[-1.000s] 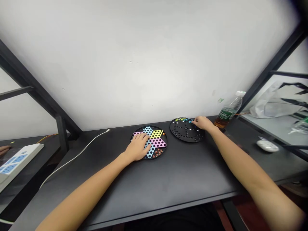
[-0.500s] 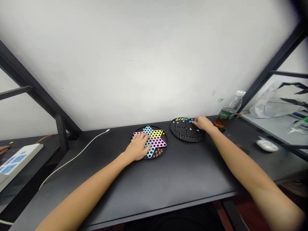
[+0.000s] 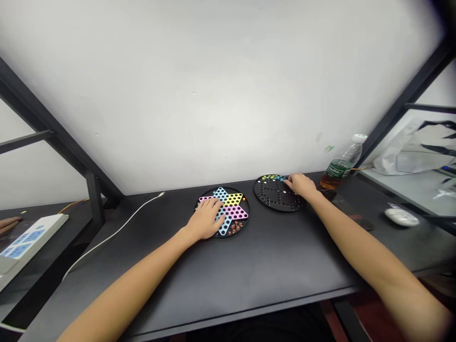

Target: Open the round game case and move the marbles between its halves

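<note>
Okay, risks first: L hand (image 3: 205,219) is lying palm-down, fingers spread and open, not visibly gripping anything, across the star board (image 3: 245,216), which has a pink/blue/yellow star on a round black base. Any wrist drag there could disturb the orange-brown marbles (image 3: 235,228) sitting along its near edge. R hand (image 3: 302,185) is curling its fingers down at the far side of the black perforated board (image 3: 265,202), right against the colored marbles (image 3: 272,177). Can't tell if it's pinching one, fingertips are hidden. A clumsy nudge could send marbles rolling, and w/ the boards sitting near the back of the black desk (image 3: 249,270), they could drop behind it. Water bottle (image 3: 341,164) is standing just beyond R hand, partly full of amber liquid, so a wide R arm swing could tip it and wet both boards

Counts: 2 boards, lying flat and just apart; 2 own hands; 1 bottle; 1 white mouse (image 3: 401,217); 1 white cable (image 3: 114,235); 1 power strip (image 3: 24,247); 1 plastic bag (image 3: 402,159). Other person's hand (image 3: 9,224) is resting at far left, not near the boards. Marbles are too small for an exact cnt, several on each board
</note>
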Motion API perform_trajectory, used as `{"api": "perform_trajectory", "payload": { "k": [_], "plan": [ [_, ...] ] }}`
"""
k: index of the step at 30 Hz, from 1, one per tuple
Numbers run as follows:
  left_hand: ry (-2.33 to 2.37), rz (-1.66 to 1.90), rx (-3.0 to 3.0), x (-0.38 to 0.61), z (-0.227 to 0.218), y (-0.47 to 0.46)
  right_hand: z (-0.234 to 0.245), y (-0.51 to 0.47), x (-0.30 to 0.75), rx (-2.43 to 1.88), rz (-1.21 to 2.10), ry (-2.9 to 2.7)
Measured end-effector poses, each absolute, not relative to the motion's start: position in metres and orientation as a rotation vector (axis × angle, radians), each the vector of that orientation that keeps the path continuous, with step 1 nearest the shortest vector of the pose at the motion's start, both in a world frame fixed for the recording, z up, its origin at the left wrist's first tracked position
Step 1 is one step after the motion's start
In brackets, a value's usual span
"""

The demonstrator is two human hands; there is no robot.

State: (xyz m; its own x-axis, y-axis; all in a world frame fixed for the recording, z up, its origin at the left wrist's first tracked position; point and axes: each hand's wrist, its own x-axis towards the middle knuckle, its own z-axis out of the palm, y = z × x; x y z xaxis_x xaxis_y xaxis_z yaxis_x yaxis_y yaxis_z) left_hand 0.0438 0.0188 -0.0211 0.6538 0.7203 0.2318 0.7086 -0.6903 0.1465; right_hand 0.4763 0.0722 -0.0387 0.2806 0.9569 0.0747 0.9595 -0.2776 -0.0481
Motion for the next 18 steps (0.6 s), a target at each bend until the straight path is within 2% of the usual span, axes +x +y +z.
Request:
{"api": "perform_trajectory", "payload": {
  "k": [18],
  "plan": [
    [1.202, 0.412, 2.807, 0.0443, -0.0171, 0.0176, -0.0364, 0.0681, 0.4699, -2.331, -0.215, -1.717]
  ]
}}
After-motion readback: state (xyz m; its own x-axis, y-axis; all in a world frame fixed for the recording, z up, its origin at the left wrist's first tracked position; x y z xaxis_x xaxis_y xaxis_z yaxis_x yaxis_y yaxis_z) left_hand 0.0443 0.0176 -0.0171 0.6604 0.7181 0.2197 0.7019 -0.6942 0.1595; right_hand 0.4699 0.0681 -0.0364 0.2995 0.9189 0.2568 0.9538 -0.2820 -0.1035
